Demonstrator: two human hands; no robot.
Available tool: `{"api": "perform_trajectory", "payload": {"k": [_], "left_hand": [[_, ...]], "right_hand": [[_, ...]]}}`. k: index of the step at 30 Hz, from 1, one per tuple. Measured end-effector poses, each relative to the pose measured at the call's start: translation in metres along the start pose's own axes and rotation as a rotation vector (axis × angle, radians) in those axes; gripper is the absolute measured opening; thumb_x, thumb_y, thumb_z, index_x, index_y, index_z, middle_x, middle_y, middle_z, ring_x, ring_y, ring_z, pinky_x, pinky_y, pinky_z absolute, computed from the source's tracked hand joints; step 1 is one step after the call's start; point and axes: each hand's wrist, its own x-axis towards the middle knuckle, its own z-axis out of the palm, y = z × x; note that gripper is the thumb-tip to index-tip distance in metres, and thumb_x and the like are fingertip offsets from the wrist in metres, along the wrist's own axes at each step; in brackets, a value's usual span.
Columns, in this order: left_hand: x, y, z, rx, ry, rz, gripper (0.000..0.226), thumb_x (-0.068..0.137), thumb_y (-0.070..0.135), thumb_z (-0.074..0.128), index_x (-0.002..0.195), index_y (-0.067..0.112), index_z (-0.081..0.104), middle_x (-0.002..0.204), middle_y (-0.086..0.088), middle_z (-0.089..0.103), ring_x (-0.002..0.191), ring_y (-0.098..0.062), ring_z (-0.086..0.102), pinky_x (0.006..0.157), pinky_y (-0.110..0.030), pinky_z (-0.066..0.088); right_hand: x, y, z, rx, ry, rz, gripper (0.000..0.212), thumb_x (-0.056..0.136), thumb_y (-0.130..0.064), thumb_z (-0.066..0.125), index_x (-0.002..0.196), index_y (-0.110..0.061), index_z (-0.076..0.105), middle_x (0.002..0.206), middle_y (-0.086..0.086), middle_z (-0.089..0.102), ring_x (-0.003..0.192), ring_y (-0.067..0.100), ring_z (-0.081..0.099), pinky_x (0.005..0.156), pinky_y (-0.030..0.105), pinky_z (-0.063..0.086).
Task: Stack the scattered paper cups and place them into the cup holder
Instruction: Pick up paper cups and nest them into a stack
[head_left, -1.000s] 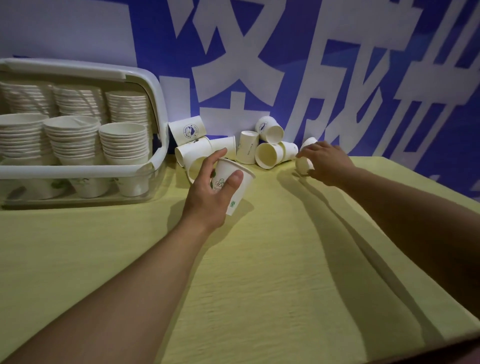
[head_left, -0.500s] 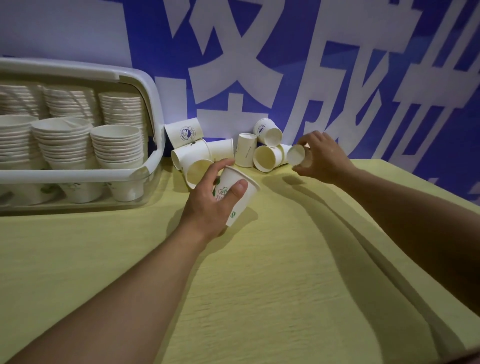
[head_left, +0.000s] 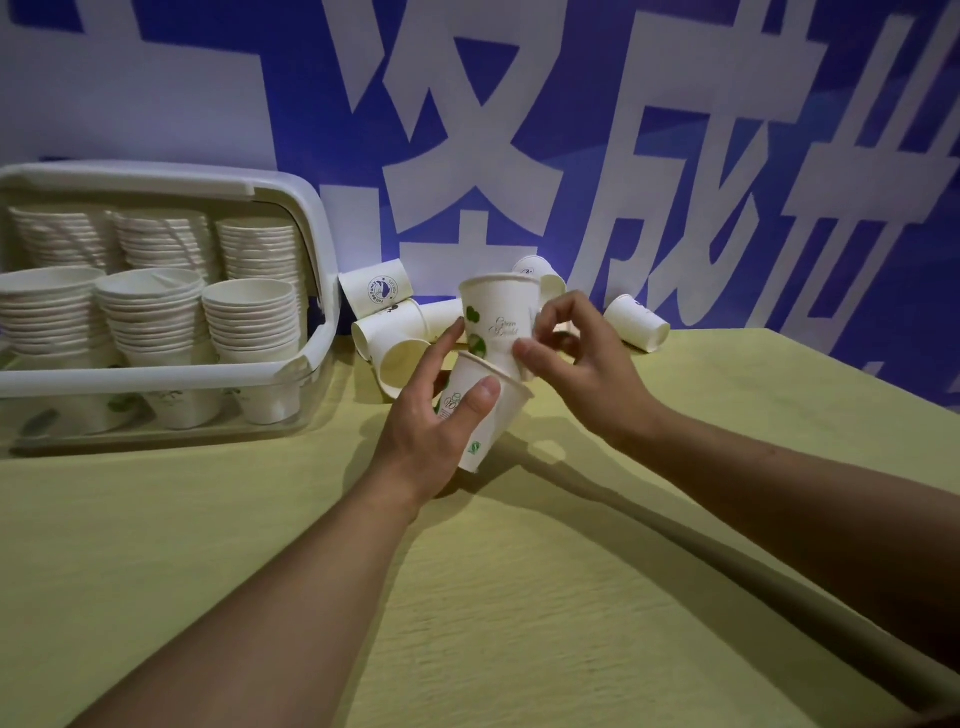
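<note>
yellow-green table, blue banner wall, paper cups scattered behind hands

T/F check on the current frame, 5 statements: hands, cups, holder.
1. The left hand grips a paper cup. True.
2. The right hand holds nothing. False: it pinches an upright cup with green print, just above the left hand's cup.
3. The cup holder sits on the table's right side. False: it is at the left, against the wall.
4. The cup holder already contains stacks of cups. True.
5. All loose cups are stacked. False: several scattered cups lie on their sides by the wall.
</note>
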Motion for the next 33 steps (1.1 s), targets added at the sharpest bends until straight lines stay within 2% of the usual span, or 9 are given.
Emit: {"api": "perform_trajectory", "payload": {"k": [4, 7, 10, 14, 16, 18, 22, 28, 33], "left_hand": [[0.002, -0.002, 0.000, -0.009, 0.003, 0.001, 0.068, 0.081, 0.060, 0.056, 0.143, 0.060, 0.029, 0.130, 0.021, 0.053, 0.110, -0.004, 0.059, 0.078, -0.030, 0.054], [0.003, -0.001, 0.000, -0.025, 0.049, -0.019, 0.065, 0.081, 0.061, 0.055, 0.140, 0.061, 0.028, 0.123, 0.017, 0.056, 0.099, -0.005, 0.063, 0.071, -0.028, 0.054], [0.004, -0.002, -0.001, -0.026, 0.113, -0.013, 0.061, 0.083, 0.061, 0.053, 0.138, 0.066, 0.027, 0.128, 0.014, 0.053, 0.103, -0.011, 0.062, 0.078, -0.038, 0.058], [0.005, -0.003, 0.001, 0.010, 0.143, -0.003, 0.035, 0.081, 0.057, 0.053, 0.114, 0.063, 0.044, 0.102, 0.013, 0.061, 0.079, 0.001, 0.062, 0.072, -0.035, 0.056], [0.005, -0.003, 0.002, 0.016, 0.144, -0.015, 0.032, 0.080, 0.057, 0.054, 0.110, 0.061, 0.046, 0.097, 0.010, 0.062, 0.074, 0.000, 0.061, 0.070, -0.037, 0.056], [0.005, -0.004, 0.002, 0.017, 0.145, -0.032, 0.032, 0.079, 0.058, 0.055, 0.110, 0.061, 0.047, 0.096, 0.008, 0.062, 0.072, -0.002, 0.062, 0.070, -0.038, 0.057], [0.007, -0.005, 0.002, 0.047, 0.122, -0.031, 0.032, 0.079, 0.059, 0.054, 0.109, 0.066, 0.046, 0.095, 0.012, 0.060, 0.074, 0.000, 0.062, 0.076, -0.039, 0.058], [0.009, -0.010, 0.002, 0.041, 0.120, -0.027, 0.037, 0.079, 0.059, 0.055, 0.116, 0.064, 0.049, 0.096, 0.013, 0.063, 0.077, 0.002, 0.062, 0.067, -0.024, 0.051], [0.011, -0.011, 0.002, 0.016, 0.106, -0.023, 0.033, 0.079, 0.059, 0.056, 0.110, 0.069, 0.049, 0.092, 0.025, 0.064, 0.078, 0.000, 0.064, 0.063, -0.019, 0.052]], "right_hand": [[-0.004, -0.001, 0.009, 0.090, -0.033, 0.063, 0.058, 0.088, -0.013, 0.072, 0.125, -0.046, 0.040, 0.120, 0.005, 0.048, 0.103, 0.023, 0.065, 0.081, 0.034, 0.060], [-0.005, 0.005, 0.009, 0.034, -0.026, 0.054, 0.045, 0.093, -0.021, 0.066, 0.133, -0.040, 0.054, 0.119, -0.001, 0.054, 0.104, 0.021, 0.063, 0.085, 0.036, 0.059], [-0.012, 0.019, 0.011, -0.078, -0.079, 0.039, 0.030, 0.096, -0.028, 0.061, 0.121, -0.045, 0.066, 0.120, -0.010, 0.057, 0.102, 0.016, 0.059, 0.090, 0.045, 0.056], [0.000, 0.040, -0.005, -0.174, -0.044, 0.028, 0.026, 0.098, -0.027, 0.059, 0.110, -0.047, 0.069, 0.114, -0.009, 0.057, 0.094, 0.008, 0.059, 0.086, 0.033, 0.053], [0.019, 0.060, -0.029, -0.351, 0.073, 0.040, 0.020, 0.097, -0.024, 0.061, 0.108, -0.038, 0.070, 0.110, -0.005, 0.058, 0.084, 0.000, 0.057, 0.087, 0.028, 0.049], [0.037, 0.083, -0.057, -0.581, 0.148, 0.115, 0.021, 0.095, -0.023, 0.064, 0.114, -0.029, 0.071, 0.116, -0.002, 0.058, 0.092, 0.002, 0.057, 0.092, 0.026, 0.046], [0.063, 0.122, -0.106, -0.859, 0.185, 0.309, 0.041, 0.093, -0.027, 0.067, 0.133, -0.025, 0.060, 0.139, 0.006, 0.050, 0.124, 0.027, 0.047, 0.103, 0.039, 0.038], [0.088, 0.170, -0.136, -1.031, 0.122, 0.400, 0.071, 0.087, -0.041, 0.071, 0.148, -0.033, 0.035, 0.148, 0.003, 0.044, 0.133, 0.032, 0.039, 0.103, 0.056, 0.040], [0.096, 0.188, -0.139, -1.010, 0.128, 0.433, 0.078, 0.085, -0.042, 0.074, 0.150, -0.033, 0.032, 0.146, 0.004, 0.046, 0.129, 0.031, 0.044, 0.102, 0.057, 0.042]]}}
